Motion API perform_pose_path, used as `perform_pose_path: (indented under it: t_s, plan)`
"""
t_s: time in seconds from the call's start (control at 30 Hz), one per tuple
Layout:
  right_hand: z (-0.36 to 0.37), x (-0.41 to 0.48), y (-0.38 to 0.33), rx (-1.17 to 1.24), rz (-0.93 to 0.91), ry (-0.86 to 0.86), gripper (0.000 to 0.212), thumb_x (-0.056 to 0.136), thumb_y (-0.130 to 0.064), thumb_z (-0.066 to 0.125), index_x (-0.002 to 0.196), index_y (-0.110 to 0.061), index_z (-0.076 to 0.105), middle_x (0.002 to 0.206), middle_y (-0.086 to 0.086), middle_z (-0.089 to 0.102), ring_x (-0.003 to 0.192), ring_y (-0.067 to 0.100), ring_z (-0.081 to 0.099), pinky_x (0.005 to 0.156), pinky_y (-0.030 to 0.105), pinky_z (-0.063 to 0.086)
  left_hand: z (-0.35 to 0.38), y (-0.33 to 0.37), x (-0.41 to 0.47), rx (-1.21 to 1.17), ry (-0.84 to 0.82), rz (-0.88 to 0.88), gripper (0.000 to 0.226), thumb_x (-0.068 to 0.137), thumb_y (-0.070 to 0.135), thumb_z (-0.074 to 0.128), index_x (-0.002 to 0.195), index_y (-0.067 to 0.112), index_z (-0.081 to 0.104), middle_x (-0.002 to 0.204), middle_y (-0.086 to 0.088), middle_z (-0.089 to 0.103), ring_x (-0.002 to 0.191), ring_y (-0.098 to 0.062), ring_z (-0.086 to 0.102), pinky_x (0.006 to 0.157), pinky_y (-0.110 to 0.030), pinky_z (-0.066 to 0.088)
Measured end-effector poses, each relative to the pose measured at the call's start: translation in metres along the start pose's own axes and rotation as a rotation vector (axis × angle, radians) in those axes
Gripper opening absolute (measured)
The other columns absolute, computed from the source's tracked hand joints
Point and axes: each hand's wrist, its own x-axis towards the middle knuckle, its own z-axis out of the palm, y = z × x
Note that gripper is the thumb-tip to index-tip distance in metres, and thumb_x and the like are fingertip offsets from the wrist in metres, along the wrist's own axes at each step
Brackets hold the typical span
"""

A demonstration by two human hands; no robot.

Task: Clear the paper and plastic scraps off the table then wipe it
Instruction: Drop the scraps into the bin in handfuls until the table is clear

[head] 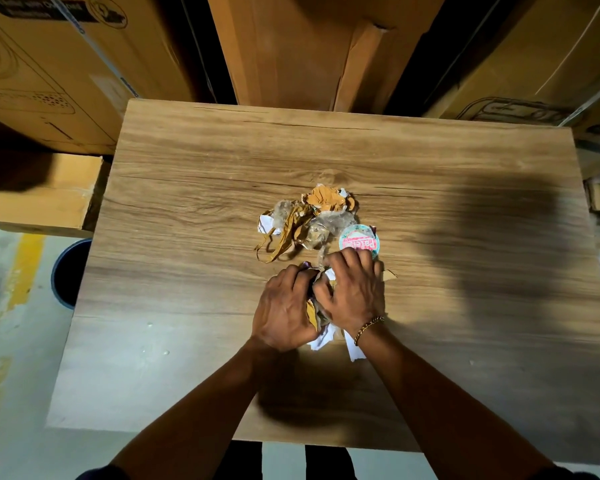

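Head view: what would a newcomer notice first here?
The left hand and right hand grip a bunch of scraps between them at the middle of the table. Just beyond lies a pile of brown paper and clear plastic, with a round lid at its right. A dark bin stands on the floor left of the table.

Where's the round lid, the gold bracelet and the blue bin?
round lid point(359, 241), head view, middle of its printed top.
gold bracelet point(368, 328), head view, links on the right wrist.
blue bin point(57, 271), head view, left rim.
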Motion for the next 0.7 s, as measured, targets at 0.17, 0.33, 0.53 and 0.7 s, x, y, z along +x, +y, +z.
perform_pose_path:
  t_s: [0.17, 0.33, 0.53, 0.7]
  plan:
    - [0.002, 0.0, 0.002, 0.038, -0.003, 0.066, 0.025, 0.083, -0.04, 0.05, 0.081, -0.018, 0.062, 0.083, 0.0, 0.06, 0.09, 0.029, 0.053, 0.077, 0.046, 0.043, -0.004, 0.008, 0.0, -0.11, 0.011, -0.087, 0.068, 0.069, 0.031, 0.079, 0.129, 0.007, 0.058, 0.108, -0.009, 0.062, 0.092, -0.028, 0.061, 0.08, -0.037, 0.052]
    - [0.0, 0.0, 0.001, 0.076, 0.011, 0.04, 0.027, 0.081, -0.04, 0.05, 0.086, -0.019, 0.066, 0.088, -0.001, 0.063, 0.091, 0.029, 0.057, 0.078, 0.044, 0.044, -0.008, 0.015, 0.0, -0.155, 0.014, -0.149, 0.084, 0.073, 0.039, 0.074, 0.146, 0.006, 0.05, 0.119, -0.012, 0.064, 0.103, -0.029, 0.063, 0.088, -0.039, 0.055]
    - [-0.002, -0.003, 0.002, 0.075, -0.069, -0.008, 0.029, 0.081, -0.039, 0.052, 0.1, -0.024, 0.068, 0.102, -0.003, 0.06, 0.096, 0.027, 0.056, 0.079, 0.045, 0.043, -0.002, 0.013, -0.006, -0.01, -0.039, -0.142, 0.082, 0.07, 0.047, 0.078, 0.139, 0.009, 0.058, 0.116, -0.012, 0.061, 0.1, -0.032, 0.062, 0.086, -0.042, 0.054]
    - [0.001, -0.009, 0.003, 0.07, -0.052, 0.034, 0.022, 0.081, -0.039, 0.053, 0.083, -0.021, 0.065, 0.087, -0.002, 0.058, 0.089, 0.028, 0.054, 0.077, 0.045, 0.042, 0.003, 0.017, -0.015, 0.088, -0.013, -0.149, 0.085, 0.072, 0.057, 0.073, 0.146, 0.02, 0.054, 0.137, -0.013, 0.053, 0.111, -0.033, 0.05, 0.091, -0.045, 0.048]
